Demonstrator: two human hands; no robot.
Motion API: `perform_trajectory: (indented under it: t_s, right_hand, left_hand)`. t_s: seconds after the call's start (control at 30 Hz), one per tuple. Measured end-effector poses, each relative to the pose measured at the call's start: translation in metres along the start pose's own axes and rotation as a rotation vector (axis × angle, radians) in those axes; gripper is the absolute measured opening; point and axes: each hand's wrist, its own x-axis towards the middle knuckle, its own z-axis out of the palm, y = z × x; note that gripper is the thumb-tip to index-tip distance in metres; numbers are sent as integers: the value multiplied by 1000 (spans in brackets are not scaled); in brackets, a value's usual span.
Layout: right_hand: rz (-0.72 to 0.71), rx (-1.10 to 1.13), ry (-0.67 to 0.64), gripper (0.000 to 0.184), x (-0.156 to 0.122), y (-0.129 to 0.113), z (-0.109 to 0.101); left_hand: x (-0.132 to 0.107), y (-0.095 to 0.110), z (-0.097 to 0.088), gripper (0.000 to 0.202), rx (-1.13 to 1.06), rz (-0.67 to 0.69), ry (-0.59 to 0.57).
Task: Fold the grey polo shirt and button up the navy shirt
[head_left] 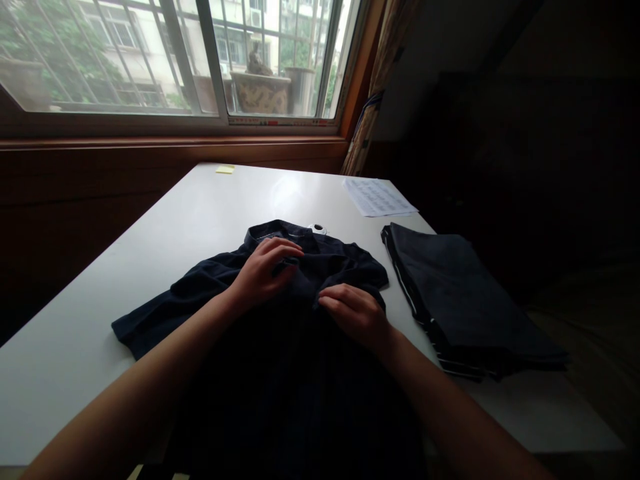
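A dark navy short-sleeved shirt lies spread on the white table, its collar toward the window. The lower part of it runs down toward me and is lost in shadow. My left hand rests over the cloth just below the collar, fingers curved and the thumb apart from them. Lower and to the right, my right hand is closed, with thumb and fingertips pinching a fold of the shirt front. A small white round object with a dark centre sits behind the collar, partly covered.
Folded dark garments, some with white stripes, are stacked at the right edge of the white table. Printed paper sheets lie at the far right corner, a yellow sticky note at the far left. Beyond stands a barred window.
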Motion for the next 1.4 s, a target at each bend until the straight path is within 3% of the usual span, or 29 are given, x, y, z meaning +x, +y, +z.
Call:
perform_trajectory:
  t_s: [0.07, 0.17, 0.27, 0.43, 0.63, 1.4]
  right_hand:
    - [-5, -7, 27, 26, -1, -1, -1]
    - [-27, -20, 60, 27, -3, -2, -3]
    - [-12, -28, 80, 26, -5, -1, -5]
    - [41, -30, 70, 22, -9, 4, -4]
    - [25, -28, 2, 28, -8, 4, -2]
    - [75, 11, 60, 18, -9, 4, 0]
  left_hand:
    - [-1, 11, 3, 27, 32, 67, -146]
    - [-4, 16, 11, 29, 13, 51, -352]
    - [-8, 10, 16, 30, -102, -43, -432]
    - [-11, 0, 22, 27, -272, -152, -424]
    - [-14, -7, 27, 26, -286, -190, -376]
    - [-15, -7, 27, 21, -237, -83, -390]
